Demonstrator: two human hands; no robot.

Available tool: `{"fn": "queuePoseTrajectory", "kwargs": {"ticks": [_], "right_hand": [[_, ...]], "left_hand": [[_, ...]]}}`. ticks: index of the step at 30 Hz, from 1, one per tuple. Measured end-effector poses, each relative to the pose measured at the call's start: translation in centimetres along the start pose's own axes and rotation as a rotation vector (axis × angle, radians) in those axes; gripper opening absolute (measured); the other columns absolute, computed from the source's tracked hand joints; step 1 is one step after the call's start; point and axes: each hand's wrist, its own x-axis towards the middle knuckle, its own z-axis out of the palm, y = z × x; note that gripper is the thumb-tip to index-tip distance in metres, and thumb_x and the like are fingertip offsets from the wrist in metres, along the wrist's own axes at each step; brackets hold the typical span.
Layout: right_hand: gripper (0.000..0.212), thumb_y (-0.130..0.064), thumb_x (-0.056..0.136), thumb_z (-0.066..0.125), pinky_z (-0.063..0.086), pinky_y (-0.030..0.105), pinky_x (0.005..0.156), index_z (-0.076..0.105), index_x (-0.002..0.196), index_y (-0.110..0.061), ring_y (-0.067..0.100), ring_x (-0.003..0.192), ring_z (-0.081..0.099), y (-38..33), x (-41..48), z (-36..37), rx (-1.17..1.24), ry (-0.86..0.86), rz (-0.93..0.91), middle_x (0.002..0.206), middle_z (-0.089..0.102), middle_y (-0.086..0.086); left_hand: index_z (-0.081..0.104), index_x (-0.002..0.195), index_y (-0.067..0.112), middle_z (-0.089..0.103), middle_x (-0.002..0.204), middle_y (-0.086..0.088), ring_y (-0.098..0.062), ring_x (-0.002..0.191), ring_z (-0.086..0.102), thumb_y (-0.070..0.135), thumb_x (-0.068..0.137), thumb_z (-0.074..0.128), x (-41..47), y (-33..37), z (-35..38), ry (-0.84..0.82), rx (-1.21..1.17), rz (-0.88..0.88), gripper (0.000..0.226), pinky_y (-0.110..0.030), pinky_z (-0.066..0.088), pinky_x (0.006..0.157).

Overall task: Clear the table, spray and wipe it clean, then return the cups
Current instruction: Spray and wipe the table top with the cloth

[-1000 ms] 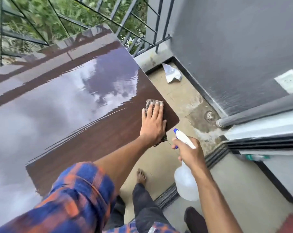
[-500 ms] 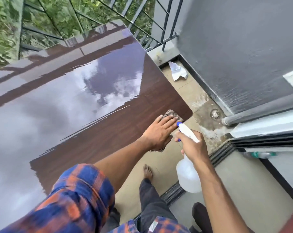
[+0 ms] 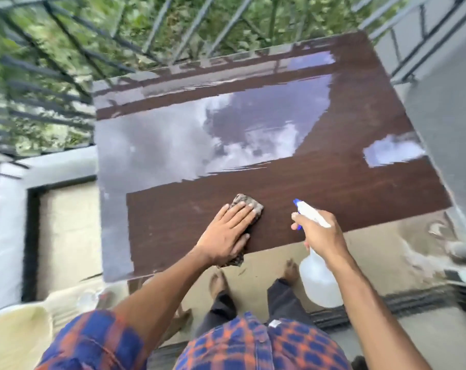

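A dark brown glossy table (image 3: 293,188) fills the middle of the head view, its wet sheen mirroring sky and clouds. My left hand (image 3: 227,232) lies flat on a brown patterned cloth (image 3: 249,205) near the table's front edge, fingers spread over it. My right hand (image 3: 318,233) grips a clear plastic spray bottle (image 3: 318,279) with a white head and blue nozzle, held just past the front edge with the nozzle over the table. No cups are in view.
A dark metal railing (image 3: 66,70) with greenery behind runs along the far side. A grey wall (image 3: 450,124) stands at the right. A cream plastic chair (image 3: 20,335) sits at the lower left. My bare feet (image 3: 218,281) stand on the beige floor.
The view has swung left, so the whole table now shows. My left hand and the cloth have slid from the table's right corner to its front middle. The bottle stays in my right hand.
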Motion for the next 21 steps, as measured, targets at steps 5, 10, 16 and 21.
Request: {"fn": "queuePoseTrajectory", "kwargs": {"ticks": [5,10,16,21], "right_hand": [[0.018,-0.032,0.088,0.071,0.051,0.037,0.062,0.074,0.078,-0.017,0.021,0.043,0.055,-3.8,-2.1,7.2,-0.160,-0.147,-0.070,0.079,0.078,0.003],[0.023,-0.046,0.076,0.066,0.054,0.039,0.065,0.075,0.079,-0.025,0.021,0.046,0.057,-6.7,-4.2,12.4,-0.267,-0.242,-0.134,0.077,0.077,0.001],[0.023,-0.044,0.079,0.067,0.054,0.039,0.068,0.074,0.075,-0.022,0.024,0.052,0.059,-8.5,-6.0,16.3,-0.315,-0.278,-0.179,0.066,0.072,-0.005],[0.021,-0.040,0.084,0.069,0.056,0.041,0.071,0.075,0.075,-0.023,0.020,0.050,0.059,-8.7,-6.5,16.1,-0.299,-0.232,-0.158,0.072,0.076,-0.009]], "left_hand": [[0.034,0.156,0.014,0.030,0.164,-0.003,-0.022,0.153,0.022,0.034,0.103,0.046,-11.6,-5.6,-2.1,0.145,-0.015,-0.342,0.058,-0.049,0.020,0.123],[0.037,0.154,0.011,0.036,0.161,-0.007,-0.026,0.151,0.026,0.034,0.101,0.045,-19.0,-9.3,-2.9,0.248,-0.008,-0.582,0.058,-0.057,0.028,0.117],[0.029,0.157,0.009,0.031,0.163,-0.011,-0.029,0.152,0.022,0.037,0.100,0.036,-19.5,-8.2,-2.0,0.318,-0.024,-0.923,0.064,-0.049,0.019,0.123],[0.026,0.157,0.009,0.033,0.160,-0.013,-0.033,0.149,0.026,0.037,0.101,0.031,-14.7,-5.8,-1.4,0.328,-0.056,-1.025,0.063,-0.052,0.016,0.122]]}}
